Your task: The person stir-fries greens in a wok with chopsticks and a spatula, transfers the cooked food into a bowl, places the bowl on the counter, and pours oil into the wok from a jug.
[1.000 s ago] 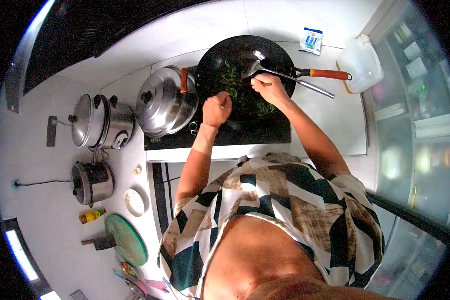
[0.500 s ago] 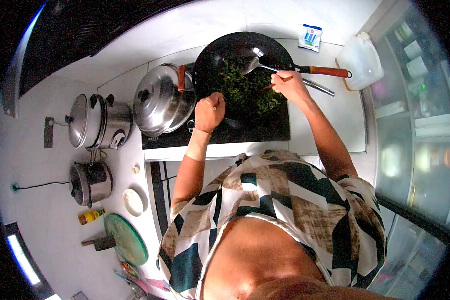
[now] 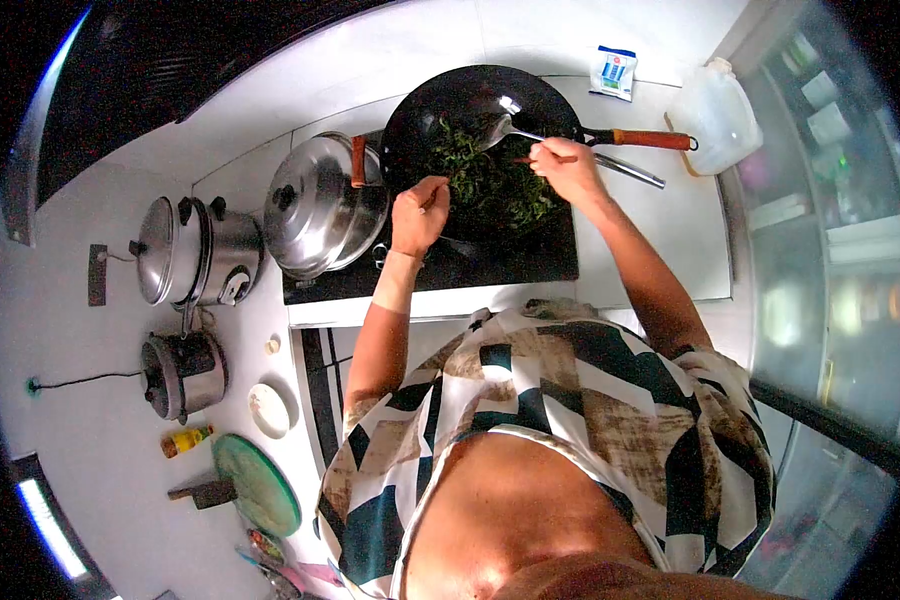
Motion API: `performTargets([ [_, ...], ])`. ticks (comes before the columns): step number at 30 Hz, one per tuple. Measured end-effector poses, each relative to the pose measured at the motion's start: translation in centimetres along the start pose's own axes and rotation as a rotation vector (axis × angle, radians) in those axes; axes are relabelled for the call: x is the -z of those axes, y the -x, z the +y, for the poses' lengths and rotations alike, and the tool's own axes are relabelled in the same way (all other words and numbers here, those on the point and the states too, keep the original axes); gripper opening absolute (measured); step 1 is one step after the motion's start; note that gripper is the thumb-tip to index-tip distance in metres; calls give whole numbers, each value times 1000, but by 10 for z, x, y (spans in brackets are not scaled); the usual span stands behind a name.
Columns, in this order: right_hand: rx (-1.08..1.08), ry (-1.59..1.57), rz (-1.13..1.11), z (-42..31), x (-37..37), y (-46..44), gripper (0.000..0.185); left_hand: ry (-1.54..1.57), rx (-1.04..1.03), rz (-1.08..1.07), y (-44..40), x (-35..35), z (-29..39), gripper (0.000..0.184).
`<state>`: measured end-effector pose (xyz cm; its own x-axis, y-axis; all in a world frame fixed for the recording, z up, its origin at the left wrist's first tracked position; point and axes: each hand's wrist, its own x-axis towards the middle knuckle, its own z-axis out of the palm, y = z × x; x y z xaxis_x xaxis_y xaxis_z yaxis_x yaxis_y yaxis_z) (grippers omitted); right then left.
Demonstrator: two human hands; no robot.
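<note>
A black wok [image 3: 530, 88] holds dark green leafy food [image 3: 485, 185]. My left hand [image 3: 420, 215] is closed at the wok's near left edge, around something thin whose end barely shows. Over the right part of the wok, my right hand [image 3: 568, 170] is closed on a thin reddish-brown stick [image 3: 532, 161], which points left over the greens. A metal spatula [image 3: 500, 130] rests in the wok with its handle running to the right, passing behind my right hand. The wok's orange-brown handle [image 3: 655, 139] points right.
A lidded steel pan [image 3: 315, 205] stands left of the wok on the black stove [image 3: 515, 262]. Farther left are two cookers [image 3: 232, 250] [image 3: 198, 372], a white bowl [image 3: 269, 410], a yellow bottle [image 3: 187, 441], a green-rimmed board [image 3: 255, 485] and a cleaver [image 3: 210, 493]. A packet [image 3: 613, 73] and clear container [image 3: 715, 120] are back right.
My right hand has moved right from the middle of the wok, and more greens show between my hands. My left hand has shifted slightly left and stays closed.
</note>
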<state>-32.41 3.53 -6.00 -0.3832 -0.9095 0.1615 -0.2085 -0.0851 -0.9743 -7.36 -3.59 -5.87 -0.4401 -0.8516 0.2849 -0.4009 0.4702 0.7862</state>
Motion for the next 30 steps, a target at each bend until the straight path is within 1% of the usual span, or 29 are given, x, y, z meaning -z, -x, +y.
performTargets([
  [1, 135, 22, 22, 4, -10, -1, 18, 56, -13, 6, -1, -8, 2, 11],
  [2, 197, 78, -31, 8, -16, -3, 17, -63, -91, 12, -2, -12, 3, 10],
  [3, 257, 134, -83, 9, -19, -3, 17, -160, -105, 3, 0, -10, 8, 10],
  [4, 316, 259, -57, 8, -17, -1, 17, -258, -121, -7, 3, -6, 12, 10],
  [5, 242, 278, -43, 9, -11, -1, 18, -356, -140, -18, 4, 0, 17, 10],
  [6, 168, 298, -35, 12, 0, 0, 19, -311, -177, 18, 6, 9, 22, 10],
  [7, 92, 317, -32, 2, 3, 2, 20, -249, -72, 21, 9, 20, 37, 10],
  [9, -42, 217, -31, -24, 12, 11, 22, -167, 31, 15, 14, 31, 29, 12],
  [10, -68, 75, -43, -22, 7, 14, 22, -31, 61, -14, 15, 29, 18, 13],
  [11, -89, -65, -55, -22, 1, 14, 23, 56, 83, -77, 17, 23, 12, 13],
  [12, -105, -111, -100, -25, -7, 16, 23, 142, 104, -136, 19, 16, 10, 13],
  [13, -85, 15, -180, -14, -12, 13, 24, 227, 123, -192, 20, 10, 8, 13],
  [15, -56, 161, -140, -4, -11, 12, 25, -27, 25, -74, 25, 10, 13, 13],
  [17, 54, 293, -38, 6, 3, 8, 25, -268, -90, 33, 28, 17, 26, 13],
  [18, -21, 215, -60, 4, 8, 7, 25, -234, -75, 29, 29, 21, 32, 12],
  [19, -61, 45, -103, 3, 10, 6, 24, -165, -46, 2, 31, 18, 28, 12],
  [21, -85, -135, -56, -9, 0, 14, 22, -25, 8, -50, 33, 9, 16, 13],
  [22, -90, -134, -104, -8, -5, 14, 21, 80, 156, -150, 36, 5, 18, 13],
  [23, -96, -134, -152, -2, -10, 14, 21, 126, 24, -122, 37, -8, 3, 14],
  [24, -38, -79, -226, 8, -9, 14, 21, 80, 25, -130, 37, -6, 10, 13],
  [25, -41, -1, -175, 10, -5, 13, 22, 34, 26, -140, 37, -1, 20, 13],
  [27, -44, 156, -80, 12, 4, 10, 23, -63, -25, -59, 38, 13, 31, 13],
  [28, 103, 363, -51, -1, 12, 7, 25, -111, -46, -20, 40, 20, 34, 13],
  [29, -29, 266, -44, -11, 13, 10, 23, -112, -2, -18, 41, 25, 34, 13],
  [30, -56, 135, -59, -18, 8, 13, 22, -105, 49, -62, 40, 25, 25, 15],
])
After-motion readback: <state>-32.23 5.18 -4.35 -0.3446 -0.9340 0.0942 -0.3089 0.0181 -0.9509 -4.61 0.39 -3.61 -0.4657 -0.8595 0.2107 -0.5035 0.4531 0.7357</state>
